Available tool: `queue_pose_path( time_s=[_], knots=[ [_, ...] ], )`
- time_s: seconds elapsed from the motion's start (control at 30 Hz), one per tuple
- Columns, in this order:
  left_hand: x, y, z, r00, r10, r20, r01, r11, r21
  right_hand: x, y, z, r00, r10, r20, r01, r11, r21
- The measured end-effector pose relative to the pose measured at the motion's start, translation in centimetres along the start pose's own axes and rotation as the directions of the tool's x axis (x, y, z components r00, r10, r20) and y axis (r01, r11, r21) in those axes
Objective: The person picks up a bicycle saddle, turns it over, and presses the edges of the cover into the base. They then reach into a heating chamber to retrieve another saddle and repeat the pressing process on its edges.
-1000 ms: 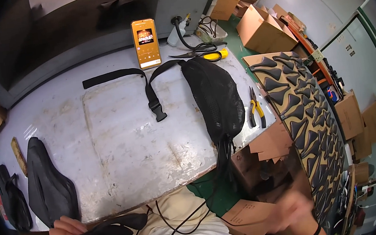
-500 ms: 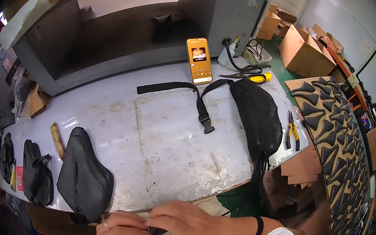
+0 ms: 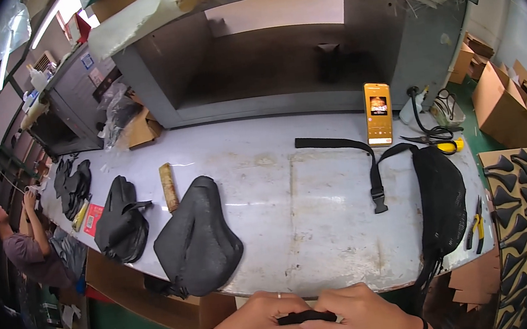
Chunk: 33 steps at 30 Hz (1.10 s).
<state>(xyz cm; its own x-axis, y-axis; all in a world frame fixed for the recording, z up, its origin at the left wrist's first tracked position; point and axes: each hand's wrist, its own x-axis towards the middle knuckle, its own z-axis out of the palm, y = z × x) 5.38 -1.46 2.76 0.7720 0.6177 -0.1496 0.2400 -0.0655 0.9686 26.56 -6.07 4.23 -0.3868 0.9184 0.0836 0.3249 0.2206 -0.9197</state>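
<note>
At the table's near edge, my left hand [image 3: 262, 320] and my right hand [image 3: 361, 309] are side by side, both closed on a soft black piece [image 3: 307, 317] stretched between them. Its kind is unclear, as the fingers cover most of it. A thin black cord hangs in a loop under the right hand. Left of centre lies a black saddle-shaped cover [image 3: 197, 237] with a central slit. A wooden stick [image 3: 168, 188] lies just beyond it. To its left sits another black saddle cover [image 3: 121, 223], partly folded.
A phone [image 3: 378, 112] stands upright at the back. A black waist bag [image 3: 440, 203], scissors [image 3: 429, 139] and yellow-handled pliers [image 3: 477, 224] lie right. Behind the table [image 3: 257, 165] is a grey open box [image 3: 270, 106]. A board [image 3: 525, 232] bears black pieces. Another person [image 3: 29, 249] is far left.
My view has swung left and up, so the table things appear farther right and another person shows at left. My hands stay together with the black piece between them, which is more visible now.
</note>
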Motion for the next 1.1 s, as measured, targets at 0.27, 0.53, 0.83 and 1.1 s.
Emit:
queue_pose_path(
  time_s=[0.27,0.53,0.83,1.1],
  knots=[
    [-0.5,-0.6,0.1,0.997,-0.069,0.033,0.075,0.966,-0.246,0.4,3.3,0.4,0.83,0.377,0.41,-0.554,0.487,0.675],
    [-1.5,-0.4,1.1,0.93,-0.279,-0.241,0.102,0.822,-0.561,0.3,3.2,4.4,0.938,0.291,-0.189,-0.095,0.739,0.667],
    [-2.7,-0.2,-0.2,0.965,-0.223,-0.141,0.079,0.753,-0.654,1.3,2.5,4.3,0.987,0.14,-0.085,-0.075,0.849,0.523],
    [-1.7,-2.3,0.0,0.935,-0.241,-0.262,-0.116,0.491,-0.863,2.9,0.4,4.4,0.969,0.146,-0.201,-0.055,0.915,0.4]
  ],
)
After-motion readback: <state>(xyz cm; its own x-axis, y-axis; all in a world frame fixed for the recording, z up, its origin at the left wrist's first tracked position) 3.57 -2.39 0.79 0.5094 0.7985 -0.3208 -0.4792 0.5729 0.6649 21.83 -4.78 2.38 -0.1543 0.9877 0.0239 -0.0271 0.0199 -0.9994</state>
